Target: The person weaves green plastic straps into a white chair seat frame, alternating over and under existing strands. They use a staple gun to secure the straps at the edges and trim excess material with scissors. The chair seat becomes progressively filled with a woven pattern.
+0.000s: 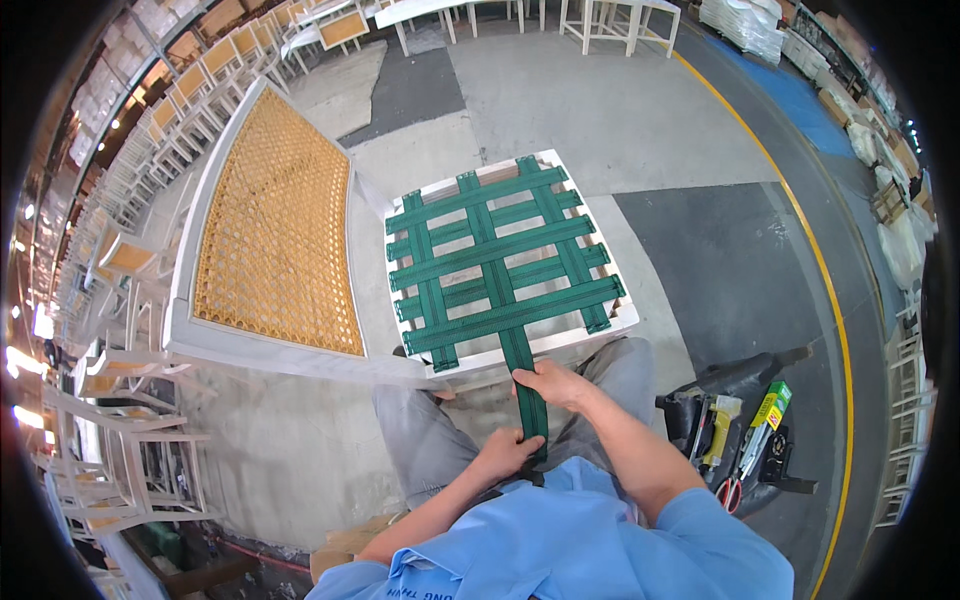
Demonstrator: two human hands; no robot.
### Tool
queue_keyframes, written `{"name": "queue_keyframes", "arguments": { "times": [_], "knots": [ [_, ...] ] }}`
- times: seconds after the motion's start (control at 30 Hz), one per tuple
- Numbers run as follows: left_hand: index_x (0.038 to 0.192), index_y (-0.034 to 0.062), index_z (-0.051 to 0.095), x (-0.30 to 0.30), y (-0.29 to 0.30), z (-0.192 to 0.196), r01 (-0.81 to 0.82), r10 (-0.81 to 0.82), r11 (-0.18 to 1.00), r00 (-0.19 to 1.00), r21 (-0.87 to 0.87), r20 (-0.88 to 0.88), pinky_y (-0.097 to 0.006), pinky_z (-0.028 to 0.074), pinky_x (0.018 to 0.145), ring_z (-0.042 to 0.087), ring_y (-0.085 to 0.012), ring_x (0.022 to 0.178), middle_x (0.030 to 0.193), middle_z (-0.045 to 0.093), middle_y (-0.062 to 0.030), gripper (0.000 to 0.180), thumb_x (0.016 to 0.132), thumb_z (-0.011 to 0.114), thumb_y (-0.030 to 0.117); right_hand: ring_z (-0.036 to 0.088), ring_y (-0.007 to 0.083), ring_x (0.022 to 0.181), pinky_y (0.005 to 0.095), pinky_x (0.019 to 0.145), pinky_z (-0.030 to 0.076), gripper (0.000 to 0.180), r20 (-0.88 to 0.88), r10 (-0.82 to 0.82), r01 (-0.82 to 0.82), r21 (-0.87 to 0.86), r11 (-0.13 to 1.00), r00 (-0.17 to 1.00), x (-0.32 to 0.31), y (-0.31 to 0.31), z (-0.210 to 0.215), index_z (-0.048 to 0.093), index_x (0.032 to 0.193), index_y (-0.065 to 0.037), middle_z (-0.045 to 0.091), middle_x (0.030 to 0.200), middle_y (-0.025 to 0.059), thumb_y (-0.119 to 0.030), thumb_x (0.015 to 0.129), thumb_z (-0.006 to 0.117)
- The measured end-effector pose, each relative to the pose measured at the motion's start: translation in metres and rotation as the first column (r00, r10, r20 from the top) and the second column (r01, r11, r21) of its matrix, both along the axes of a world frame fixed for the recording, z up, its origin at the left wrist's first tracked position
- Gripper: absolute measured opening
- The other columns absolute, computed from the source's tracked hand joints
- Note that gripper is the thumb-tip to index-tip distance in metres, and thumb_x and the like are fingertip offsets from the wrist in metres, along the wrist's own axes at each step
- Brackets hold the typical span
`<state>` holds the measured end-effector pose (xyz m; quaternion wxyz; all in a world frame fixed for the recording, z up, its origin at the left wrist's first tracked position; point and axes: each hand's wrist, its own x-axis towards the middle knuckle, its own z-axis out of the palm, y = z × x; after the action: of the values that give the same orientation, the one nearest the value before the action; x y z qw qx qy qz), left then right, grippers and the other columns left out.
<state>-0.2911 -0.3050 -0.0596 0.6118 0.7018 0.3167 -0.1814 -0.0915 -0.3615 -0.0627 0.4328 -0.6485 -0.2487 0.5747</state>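
One green strap (pixel 531 405), middle of the webbing on the chair seat, runs out over the near rail, down between the person's knees. Right hand (pixel 555 386) closed on it just off the rail, thumb on top. Left hand (pixel 505 452) closed on it further down, near the tail. Both grips tight on webbing; length between them looks straight.

Writing: dark lettering upside down on the blue shirt (pixel 560 520); green-and-yellow box (pixel 771 404) at right has print, too small to make out.

Materials: webbing is flat woven fabric, dark lengthwise lines, laid as a grid. Three cross straps lie uppermost, more green bands lower between them. Seat frame (pixel 622 320) is white, squarish, rounded corner. Backrest (pixel 275 225) on the left: tan open-weave cane in a white frame, slightly curved.

Right of the person, by the box: red-handled scissors (pixel 731 495), a yellowish item (pixel 720 430) and dark gear, all close together on dark material.

Floor (pixel 560 100): grey, with darker patches. Yellow line (pixel 833 290) curves down the right side, blue strip (pixel 790 95) beyond it. Room is workshop-like: rows of white chairs (pixel 130 255) on the left, white tables (pixel 630 25) at the far side, wrapped stacks (pixel 745 28) far right.
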Motion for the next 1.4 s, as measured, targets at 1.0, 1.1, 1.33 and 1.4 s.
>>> {"name": "queue_keyframes", "arguments": {
  "times": [1.0, 1.1, 1.33, 1.4],
  "knots": [
    [0.164, 0.0284, 0.034, 0.105, 0.092, 0.041, 0.124, -0.519, 0.204, 0.855, 0.971, 0.000, -0.070, 0.019, 0.122, 0.023, -0.0455, 0.155, 0.171, 0.025, -0.0099, 0.090, 0.088, 0.072, 0.057, 0.055, 0.0209, 0.069, 0.0332, 0.060, 0.041, 0.076, -0.868, -0.495, 0.535, -0.398, 0.745, 0.043, -0.029, 0.010, -0.041, 0.062, 0.095, -0.010, 0.055, 0.075, 0.0004, -0.078, 0.101, 0.028],
    [0.164, 0.0286, 0.034, 0.099, 0.093, 0.042, 0.120, -0.497, 0.223, 0.867, 0.967, 0.007, -0.069, 0.018, 0.122, 0.023, -0.0455, 0.155, 0.171, 0.025, -0.0099, 0.090, 0.088, 0.073, 0.057, 0.057, 0.0194, 0.070, 0.0367, 0.063, 0.047, 0.054, -0.959, -0.280, 0.513, -0.263, 0.817, -0.046, -0.012, 0.021, -0.054, 0.064, 0.095, -0.018, 0.058, 0.073, -0.0050, -0.061, 0.106, 0.034],
    [0.164, 0.0239, 0.033, 0.107, 0.090, 0.047, 0.154, -0.523, 0.265, 0.852, 0.952, 0.007, -0.069, 0.015, 0.123, 0.015, -0.0477, 0.157, 0.173, 0.018, -0.0113, 0.088, 0.091, 0.071, 0.053, 0.060, 0.0200, 0.073, 0.0393, 0.066, 0.050, 0.051, -0.962, -0.221, 0.657, -0.272, 0.703, -0.161, 0.020, 0.074, -0.097, 0.065, 0.100, -0.017, 0.061, 0.079, -0.0032, -0.058, 0.107, 0.036],
    [0.161, 0.0181, 0.038, 0.104, 0.085, 0.047, 0.041, -0.512, 0.194, 0.856, 0.980, 0.066, -0.065, 0.029, 0.119, 0.033, -0.0451, 0.149, 0.165, 0.035, -0.0147, 0.081, 0.094, 0.069, 0.051, 0.060, 0.0201, 0.074, 0.0394, 0.066, 0.051, 0.050, -0.949, -0.278, 0.690, -0.301, 0.658, -0.148, 0.020, 0.084, -0.105, 0.065, 0.101, -0.017, 0.061, 0.080, -0.0029, -0.058, 0.107, 0.036]
  ]
}}
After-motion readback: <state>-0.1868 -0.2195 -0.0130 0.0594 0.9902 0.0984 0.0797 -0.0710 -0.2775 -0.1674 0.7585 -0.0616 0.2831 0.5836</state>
